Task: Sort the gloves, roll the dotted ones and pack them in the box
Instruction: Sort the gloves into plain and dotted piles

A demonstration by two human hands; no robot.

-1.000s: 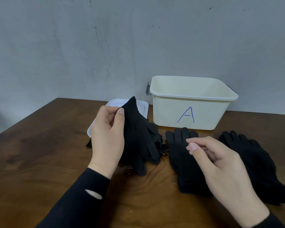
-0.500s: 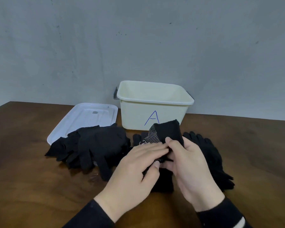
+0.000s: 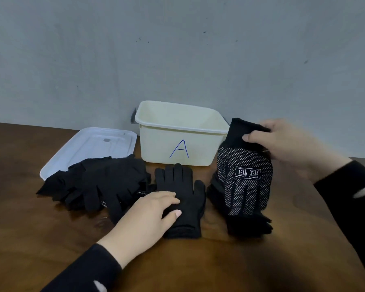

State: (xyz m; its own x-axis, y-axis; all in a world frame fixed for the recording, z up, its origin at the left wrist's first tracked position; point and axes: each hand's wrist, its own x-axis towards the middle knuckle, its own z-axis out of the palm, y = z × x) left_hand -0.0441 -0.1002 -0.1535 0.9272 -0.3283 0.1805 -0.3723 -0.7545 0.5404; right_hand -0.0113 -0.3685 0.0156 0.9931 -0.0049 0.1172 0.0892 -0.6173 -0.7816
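Observation:
My right hand (image 3: 287, 142) grips a black dotted glove (image 3: 244, 182) by its cuff and holds it hanging, fingers down, over a small stack of black gloves (image 3: 249, 224) at the right. My left hand (image 3: 150, 216) rests flat on a plain black glove (image 3: 181, 192) lying in the middle of the table. An untidy pile of black gloves (image 3: 99, 184) lies to the left. The cream box (image 3: 179, 133), marked with a blue A, stands open at the back; nothing shows inside it.
The box's white lid (image 3: 89, 148) lies flat at the back left, partly under the glove pile. The brown wooden table (image 3: 30, 239) meets a grey wall behind the box. A small metal bracket (image 3: 133, 118) sits at the wall by the box.
Both hands held the dotted glove together at the centre. Now my right hand has carried it to the right and raised it, and my left hand has dropped onto the plain glove.

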